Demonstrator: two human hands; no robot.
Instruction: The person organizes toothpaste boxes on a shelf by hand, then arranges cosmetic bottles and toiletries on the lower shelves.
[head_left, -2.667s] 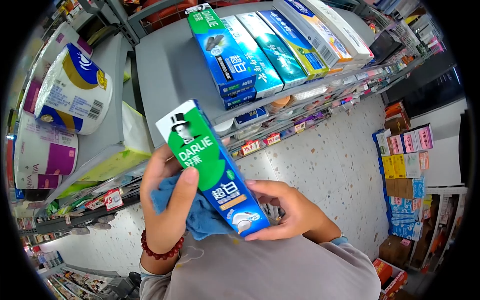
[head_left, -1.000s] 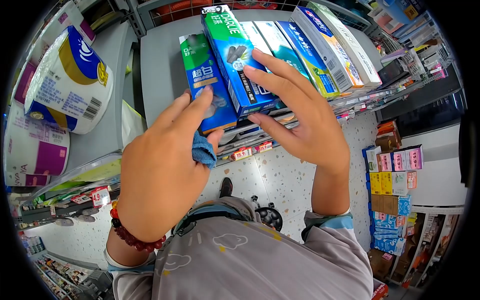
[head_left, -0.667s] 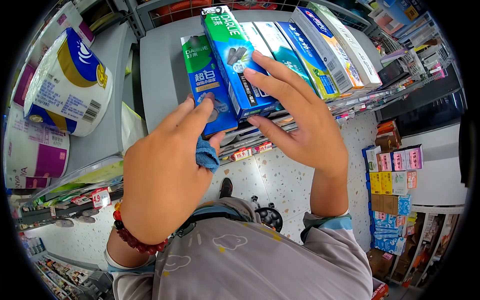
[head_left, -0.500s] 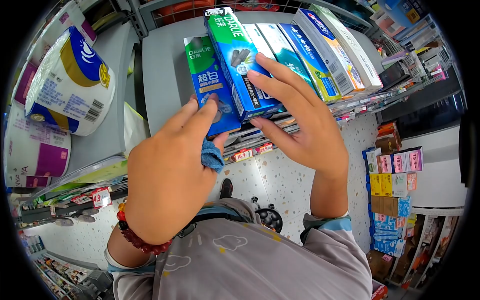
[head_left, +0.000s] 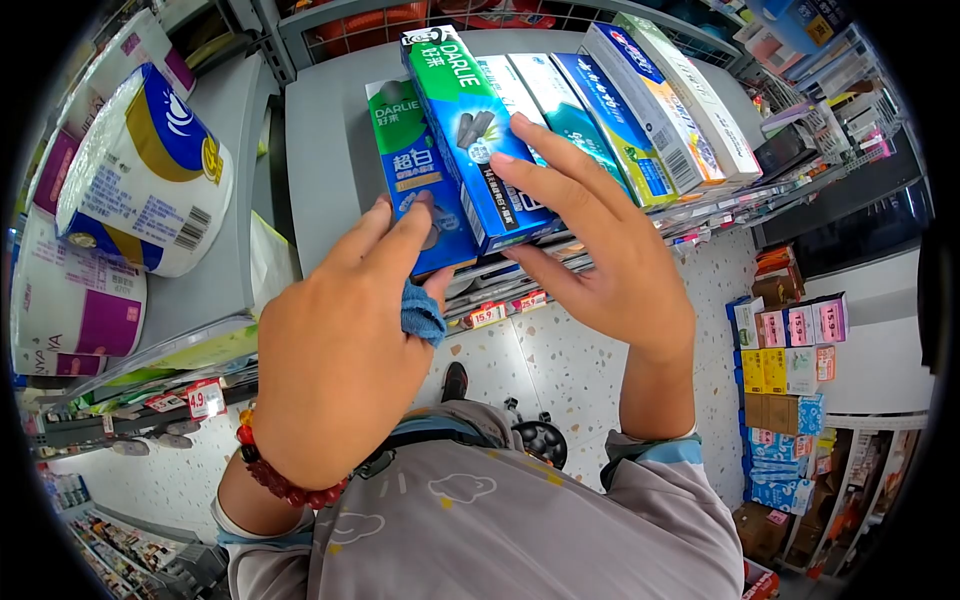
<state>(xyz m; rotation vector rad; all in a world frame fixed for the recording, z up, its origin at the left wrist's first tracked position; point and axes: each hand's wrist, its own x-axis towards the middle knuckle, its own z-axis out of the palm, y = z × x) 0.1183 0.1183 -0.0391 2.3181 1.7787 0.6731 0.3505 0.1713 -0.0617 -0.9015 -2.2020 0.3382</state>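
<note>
Two blue-and-green Darlie toothpaste boxes lie side by side at the shelf's front edge. My left hand (head_left: 335, 335) grips the near end of the left toothpaste box (head_left: 403, 150), fingers on top and thumb at the end. A small blue cloth (head_left: 423, 314) is tucked in that same hand. My right hand (head_left: 610, 250) holds the right toothpaste box (head_left: 477, 125), fingertips on its top face and thumb by its near lower end. This box sits a little higher than the left one.
More toothpaste boxes (head_left: 645, 105) stand in a row to the right on the grey shelf (head_left: 330, 130). Wrapped toilet rolls (head_left: 150, 175) are stacked at the left. Price tags (head_left: 488, 315) line the shelf edge. A round black stool (head_left: 540, 442) stands on the floor below.
The view has shifted slightly. The far end of the right toothpaste box is a little nearer to me. Both hands keep nearly the same hold.
</note>
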